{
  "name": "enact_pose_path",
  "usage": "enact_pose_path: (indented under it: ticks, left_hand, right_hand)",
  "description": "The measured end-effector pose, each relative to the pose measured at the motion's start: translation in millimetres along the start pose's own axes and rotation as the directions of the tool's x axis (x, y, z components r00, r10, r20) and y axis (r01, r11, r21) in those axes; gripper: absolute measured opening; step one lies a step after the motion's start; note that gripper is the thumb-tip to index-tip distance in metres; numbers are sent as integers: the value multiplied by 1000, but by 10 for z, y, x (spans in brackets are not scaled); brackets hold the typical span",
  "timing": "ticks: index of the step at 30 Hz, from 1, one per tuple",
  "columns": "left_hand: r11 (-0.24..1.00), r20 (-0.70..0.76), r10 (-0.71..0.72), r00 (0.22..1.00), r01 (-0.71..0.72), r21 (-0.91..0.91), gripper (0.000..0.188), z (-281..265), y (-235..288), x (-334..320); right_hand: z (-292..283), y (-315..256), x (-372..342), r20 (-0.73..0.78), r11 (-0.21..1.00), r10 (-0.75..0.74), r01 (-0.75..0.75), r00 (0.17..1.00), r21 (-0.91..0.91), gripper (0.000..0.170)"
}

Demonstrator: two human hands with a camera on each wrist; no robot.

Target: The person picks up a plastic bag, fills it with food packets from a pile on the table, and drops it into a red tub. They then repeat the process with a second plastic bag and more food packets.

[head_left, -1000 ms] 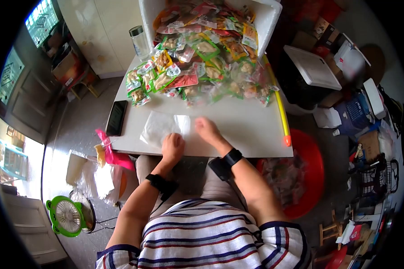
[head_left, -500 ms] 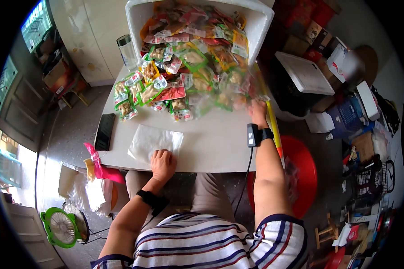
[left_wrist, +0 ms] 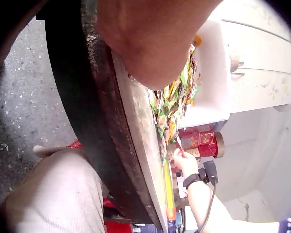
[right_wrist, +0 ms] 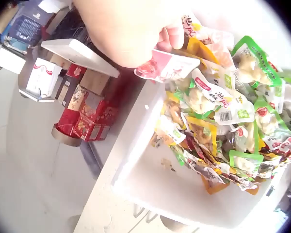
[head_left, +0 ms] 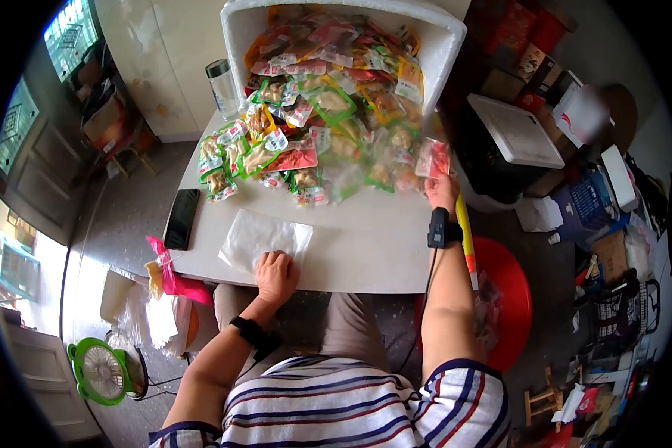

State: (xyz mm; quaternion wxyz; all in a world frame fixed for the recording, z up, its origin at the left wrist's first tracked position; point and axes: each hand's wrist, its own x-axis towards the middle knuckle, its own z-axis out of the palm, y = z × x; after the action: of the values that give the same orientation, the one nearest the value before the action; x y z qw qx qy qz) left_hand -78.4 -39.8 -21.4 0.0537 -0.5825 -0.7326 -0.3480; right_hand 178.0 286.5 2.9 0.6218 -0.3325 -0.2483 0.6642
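Note:
My right hand (head_left: 442,193) pinches a small red and white snack packet (head_left: 434,158) at the right side of the table, beside the heap of snack packets (head_left: 328,142). In the right wrist view the held packet (right_wrist: 167,66) hangs below the fingers, near the foam box's edge. My left hand (head_left: 276,275) rests on the lower corner of a clear plastic bag (head_left: 257,239) that lies flat near the table's front edge. The left wrist view shows only the back part of that hand (left_wrist: 150,43); its fingertips are hidden.
A white foam box (head_left: 455,56) lies tipped at the back, spilling packets onto the table (head_left: 351,254). On the left are a phone (head_left: 181,219) and a glass bottle (head_left: 222,88). A yellow stick (head_left: 464,231) lies along the right edge, above a red basin (head_left: 519,299).
My right hand has moved from near the plastic bag to the right side of the heap and lifted a red and white packet there. The left hand has stayed at the bag.

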Motion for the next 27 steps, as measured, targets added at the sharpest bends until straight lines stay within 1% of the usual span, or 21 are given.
enact_pose_path:
  ticks: [1, 3, 4, 5, 7, 8, 9, 11, 13, 16, 18, 19, 22, 25, 26, 27]
  left_hand:
    - [1000, 7, -18, 1000, 18, 3, 5, 10, 4, 2]
    - [999, 14, -35, 999, 35, 8, 6, 25, 3, 3]
    - [999, 14, -35, 999, 35, 10, 6, 37, -1, 2]
    - [999, 15, -40, 999, 39, 13, 7, 42, -5, -11]
    - [996, 79, -91, 993, 91, -3, 10, 22, 19, -5]
    - [993, 100, -117, 988, 117, 6, 11, 25, 30, 4]
    - [990, 120, -142, 982, 141, 16, 12, 29, 37, 4]
    - [989, 101, -149, 984, 148, 22, 12, 70, 32, -17]
    - [988, 82, -155, 985, 153, 30, 12, 84, 45, -3]
    - [987, 69, -159, 985, 157, 36, 10, 84, 70, -3]
    - [988, 50, -153, 987, 152, 30, 9, 119, 48, -18]
    - [989, 52, -150, 987, 149, 21, 10, 133, 39, -25]
    - [990, 47, -139, 989, 139, -12, 11, 166, -2, -27]
    - [990, 48, -129, 991, 131, -49, 11, 179, -37, -42]
    - [990, 57, -124, 991, 127, -52, 11, 177, -50, -48]
    - [991, 67, -119, 991, 123, -56, 11, 175, -51, -53]
  right_hand:
    - [18, -75, -125, 6, 1000, -15, 15, 1000, 20, 27]
    - [-95, -166, -336, 63, 987, -132, 137, 989, -86, 30]
    - [-111, -277, -458, 126, 976, -116, 137, 985, -172, 31]
    - [-79, -320, -563, 156, 965, -162, 190, 974, -183, 27]
    - [-138, -350, -706, 295, 934, -257, 314, 920, -167, 23]
    - [-149, -360, -841, 285, 950, -221, 271, 933, -152, 22]
    - [-94, -362, -1046, 322, 970, -136, 191, 937, -148, 21]
    - [14, -302, -1437, 400, 989, 23, 37, 916, -142, 21]
    - [109, -99, -1822, 362, 980, 197, -168, 911, -111, 20]
    - [195, 310, -2225, 398, 974, 225, -192, 889, -121, 17]
    - [168, 548, -2326, 439, 971, 240, -211, 866, -114, 16]
    - [254, 598, -2390, 390, 967, 254, -237, 885, -91, 11]
    - [317, 747, -2421, 353, 954, 298, -288, 887, -80, 11]
    - [376, 762, -2439, 356, 939, 336, -338, 872, -58, 11]
    - [323, 805, -2383, 416, 938, 336, -343, 845, -60, 13]
    - [335, 810, -2369, 424, 936, 346, -340, 837, -92, 14]
